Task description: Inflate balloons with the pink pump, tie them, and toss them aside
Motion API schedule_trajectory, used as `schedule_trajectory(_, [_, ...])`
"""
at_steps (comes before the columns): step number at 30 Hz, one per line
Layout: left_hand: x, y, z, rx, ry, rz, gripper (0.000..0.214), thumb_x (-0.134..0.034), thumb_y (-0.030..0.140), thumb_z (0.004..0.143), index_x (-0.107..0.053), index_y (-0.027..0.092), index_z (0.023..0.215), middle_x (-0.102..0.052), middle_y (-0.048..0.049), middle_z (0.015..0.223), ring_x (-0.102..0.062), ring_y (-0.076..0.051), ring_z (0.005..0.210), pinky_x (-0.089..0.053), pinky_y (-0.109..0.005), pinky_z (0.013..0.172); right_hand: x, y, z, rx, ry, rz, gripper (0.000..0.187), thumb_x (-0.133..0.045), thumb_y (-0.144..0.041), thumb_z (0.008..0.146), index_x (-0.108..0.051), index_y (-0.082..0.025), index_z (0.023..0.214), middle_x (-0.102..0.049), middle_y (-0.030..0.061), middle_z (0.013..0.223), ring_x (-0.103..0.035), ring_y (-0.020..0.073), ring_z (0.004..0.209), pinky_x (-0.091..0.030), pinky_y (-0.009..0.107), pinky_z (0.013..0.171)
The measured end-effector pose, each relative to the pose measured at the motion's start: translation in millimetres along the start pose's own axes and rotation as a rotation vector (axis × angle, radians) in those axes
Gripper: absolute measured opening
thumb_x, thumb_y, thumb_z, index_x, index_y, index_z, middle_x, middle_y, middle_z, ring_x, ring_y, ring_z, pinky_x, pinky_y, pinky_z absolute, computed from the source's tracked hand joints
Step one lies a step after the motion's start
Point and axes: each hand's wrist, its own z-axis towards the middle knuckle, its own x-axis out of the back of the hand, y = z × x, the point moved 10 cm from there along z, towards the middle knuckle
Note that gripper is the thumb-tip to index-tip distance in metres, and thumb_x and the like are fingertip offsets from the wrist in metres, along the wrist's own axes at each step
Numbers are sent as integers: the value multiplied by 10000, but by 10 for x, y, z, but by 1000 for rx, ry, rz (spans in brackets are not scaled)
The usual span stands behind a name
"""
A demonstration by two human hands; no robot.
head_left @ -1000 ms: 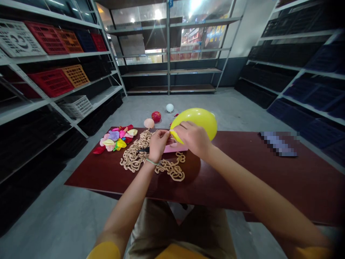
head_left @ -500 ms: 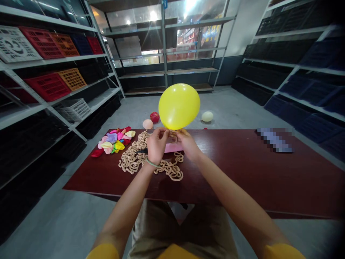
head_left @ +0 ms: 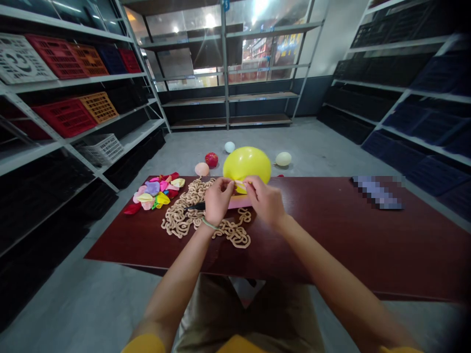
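Observation:
A blown-up yellow balloon (head_left: 246,163) hangs just behind my two hands, low over the dark red table (head_left: 331,235). My left hand (head_left: 217,200) and my right hand (head_left: 265,200) both pinch at its neck, fingers closed. Under my hands lies a tangle of beige cord (head_left: 191,211) and a pink flat object (head_left: 239,201). A heap of flat, coloured balloons (head_left: 154,193) lies at the table's far left.
On the grey floor beyond the table lie a pink (head_left: 202,169), a red (head_left: 211,159), a pale blue (head_left: 229,146) and a cream balloon (head_left: 283,158). Metal shelves with red, orange and white crates (head_left: 69,115) stand at left; dark shelves at right.
The yellow balloon stood upright above my hands half a second ago; it has dropped down behind them. My hands stayed at its neck.

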Motion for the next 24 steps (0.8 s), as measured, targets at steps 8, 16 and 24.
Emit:
schedule_trajectory(8, [-125,153,-8,15,-129,-203,128,-603,302,861,-609,182,906,-683,-14,710,-630,-137,611,-489,-259,637,252,6,281,163,-60,-244,318,-374,-385,1017,-639,-212,1044,-737,40,895,-641,177,711,-329,278,598])
schedule_trajectory(16, [-218,342,4,104,-244,-428,246,-553,175,785,-674,154,998,-604,34,575,-540,-95,509,-458,-219,562,292,161,393,89,-91,-136,254,-415,-375,994,-619,-228,1034,-717,27,897,-647,189,740,-368,279,619])
schedule_trajectory(24, [-373,278,-155,324,-476,-533,210,-663,249,798,-722,140,968,-638,1,666,-584,-94,594,-504,-232,639,391,-49,380,254,-99,-84,317,-370,-397,1018,-638,-230,1039,-731,25,973,-662,167,809,-398,280,684])
